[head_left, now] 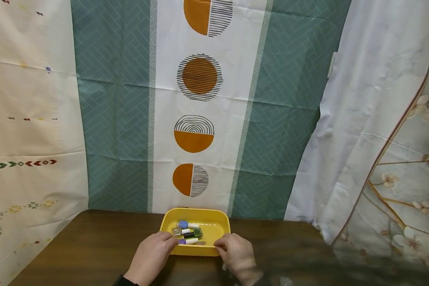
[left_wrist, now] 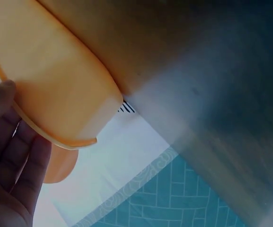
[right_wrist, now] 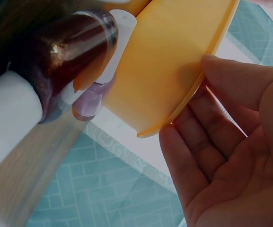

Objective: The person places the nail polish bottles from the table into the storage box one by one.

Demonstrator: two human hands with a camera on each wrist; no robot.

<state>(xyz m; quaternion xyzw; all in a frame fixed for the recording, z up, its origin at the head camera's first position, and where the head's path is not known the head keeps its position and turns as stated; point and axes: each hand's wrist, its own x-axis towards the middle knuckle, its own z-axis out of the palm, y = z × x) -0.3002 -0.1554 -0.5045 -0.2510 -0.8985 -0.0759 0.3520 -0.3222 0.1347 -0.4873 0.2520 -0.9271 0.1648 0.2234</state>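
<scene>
The rim of the yellow tray (head_left: 215, 230) is pinched between thumb and fingers by the left hand (head_left: 153, 250) at its near left and the right hand (head_left: 237, 252) at its near right. The tray lies between and beyond both grips, its long axis apparently running across from one to the other, so neither is clearly nearer. Inside, the small bottles (head_left: 190, 235) are gathered toward the left grip. Near the right grip, a dark red bottle (right_wrist: 74, 47) is seen outside the tray.

The tray (head_left: 214, 232) is yellow, the backdrop (head_left: 201, 107) striped green and white
</scene>
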